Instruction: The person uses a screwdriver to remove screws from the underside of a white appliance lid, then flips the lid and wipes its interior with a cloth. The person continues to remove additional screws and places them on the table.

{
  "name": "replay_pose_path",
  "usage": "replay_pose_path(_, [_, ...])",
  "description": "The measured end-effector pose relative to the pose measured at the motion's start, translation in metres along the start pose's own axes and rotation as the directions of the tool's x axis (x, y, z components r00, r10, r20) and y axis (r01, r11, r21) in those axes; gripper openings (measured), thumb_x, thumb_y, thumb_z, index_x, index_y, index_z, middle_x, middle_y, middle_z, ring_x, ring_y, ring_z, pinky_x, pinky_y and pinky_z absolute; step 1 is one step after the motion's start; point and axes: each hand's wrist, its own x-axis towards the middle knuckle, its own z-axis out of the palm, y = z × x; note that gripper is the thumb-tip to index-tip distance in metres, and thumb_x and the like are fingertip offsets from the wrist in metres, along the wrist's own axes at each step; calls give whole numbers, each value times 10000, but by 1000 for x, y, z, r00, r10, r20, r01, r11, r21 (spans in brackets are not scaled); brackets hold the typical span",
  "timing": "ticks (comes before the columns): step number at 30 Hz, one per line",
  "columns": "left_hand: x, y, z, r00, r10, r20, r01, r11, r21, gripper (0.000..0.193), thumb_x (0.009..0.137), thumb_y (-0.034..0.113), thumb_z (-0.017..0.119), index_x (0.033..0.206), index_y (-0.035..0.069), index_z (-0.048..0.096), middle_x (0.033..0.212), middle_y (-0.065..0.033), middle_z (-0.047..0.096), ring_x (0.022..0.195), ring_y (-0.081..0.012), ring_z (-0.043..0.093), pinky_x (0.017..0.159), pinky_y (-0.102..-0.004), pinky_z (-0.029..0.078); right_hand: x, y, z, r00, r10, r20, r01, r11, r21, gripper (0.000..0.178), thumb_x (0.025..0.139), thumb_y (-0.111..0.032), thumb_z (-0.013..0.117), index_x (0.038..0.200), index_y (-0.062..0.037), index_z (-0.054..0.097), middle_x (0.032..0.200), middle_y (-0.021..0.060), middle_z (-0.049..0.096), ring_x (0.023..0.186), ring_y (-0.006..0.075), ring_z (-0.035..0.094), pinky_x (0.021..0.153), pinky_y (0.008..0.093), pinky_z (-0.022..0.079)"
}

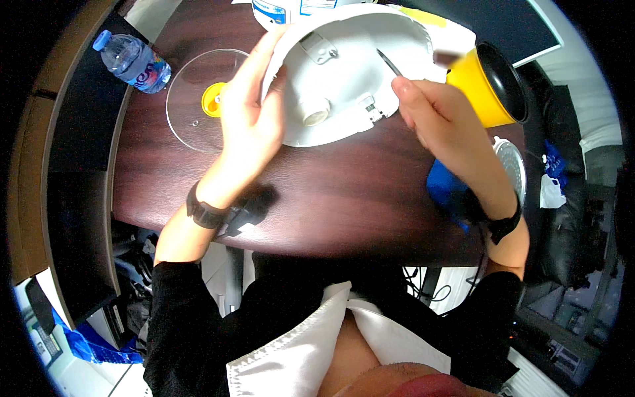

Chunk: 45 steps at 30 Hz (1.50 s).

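My left hand (254, 116) is closed on the left rim of a white, bowl-shaped plastic shell (350, 73), tilted above the table. Its hollow inside faces up and shows moulded fittings and a round raised post. In my right hand (440, 116), closed near the shell's right side, is a thin, dark, pointed tool (389, 63). The tool's tip reaches over the shell's inside; the fist hides its other end, so its kind is unclear. Beyond my left hand lies a clear round lid (182, 119) with a yellow knob (212, 100).
A yellow pot (473, 86) with a black inside lies tipped at the right. A water bottle (135, 61) is at the far left, a white tub (284, 10) behind the shell. Blue material (450, 188) and a perforated metal disc (510, 165) lie by my right forearm.
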Motion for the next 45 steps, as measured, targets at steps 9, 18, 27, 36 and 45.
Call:
replay_pose_path(9, [0,-2,3,946,-318,59,321,898,-301,392,847,-40,429,1238,-13,444,1122,-107,558,1047,-142,507,910,-254,381,2,1,21,992,109,56,-111,993,43,462,910,-333,407,658,41,512,548,217,457,498,340,474,509,391,386])
replay_pose_path(18, [-1,-4,7,945,-314,93,328,908,-260,388,833,-47,437,1219,-14,464,1089,-103,573,1027,-134,516,897,-247,385,14,3,42,910,293,293,-391,841,374,459,945,-404,331,601,-105,387,394,-58,293,289,41,270,294,189,239])
replay_pose_path(27, [-3,-3,7,972,-229,55,235,947,-218,387,824,-55,434,1207,-17,473,1097,-104,571,1036,-142,514,906,-251,378,14,0,38,881,294,371,-439,799,411,458,950,-407,302,609,-111,374,395,-54,289,283,46,284,295,188,268])
replay_pose_path(36, [-2,2,6,980,-195,38,199,959,-202,398,822,-61,431,1216,-18,465,1125,-113,557,1063,-152,502,926,-258,364,11,-2,41,915,249,317,-360,859,365,458,955,-394,288,611,-106,377,399,-56,296,288,48,292,302,187,277])
replay_pose_path(45, [-3,6,6,990,-139,0,137,980,-144,385,833,-47,429,1217,-46,451,1185,-134,525,1125,-169,461,967,-274,321,14,9,42,917,208,341,-332,872,359,463,943,-421,314,610,-106,384,435,-48,334,340,53,340,354,198,326])
